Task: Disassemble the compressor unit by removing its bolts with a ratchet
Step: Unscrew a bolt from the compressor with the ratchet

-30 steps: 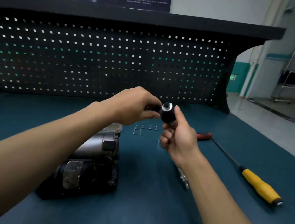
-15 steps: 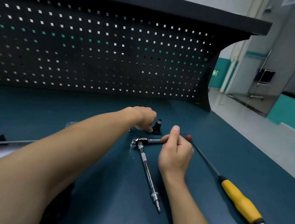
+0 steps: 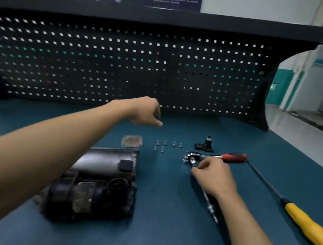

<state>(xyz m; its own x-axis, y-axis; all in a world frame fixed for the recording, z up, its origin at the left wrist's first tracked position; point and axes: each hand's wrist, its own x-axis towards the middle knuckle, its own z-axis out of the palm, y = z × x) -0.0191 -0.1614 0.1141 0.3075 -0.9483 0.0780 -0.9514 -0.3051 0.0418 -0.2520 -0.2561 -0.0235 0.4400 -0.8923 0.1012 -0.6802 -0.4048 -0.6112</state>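
To the right of the compressor unit [image 3: 97,181], our right hand [image 3: 213,177] curls its fingers down on the extension bar [image 3: 211,207], close to where it meets the head of the ratchet [image 3: 230,157]. As far as we can judge, this is a pinch. Our left hand [image 3: 148,112] hangs in the air beyond the unit's far end, fingers loosely curled and nothing visible in them, though blur softens it. Six loose bolts [image 3: 174,143] stand just past the unit's far right corner, beside a square cover plate [image 3: 131,141]; a black fitting [image 3: 205,145] sits farther right. We see two risks. Lifting the bar by a fingertip pinch could let the ratchet swing or drop off — and the left arm, crossing above the unit, could sweep the bolts and scatter them.
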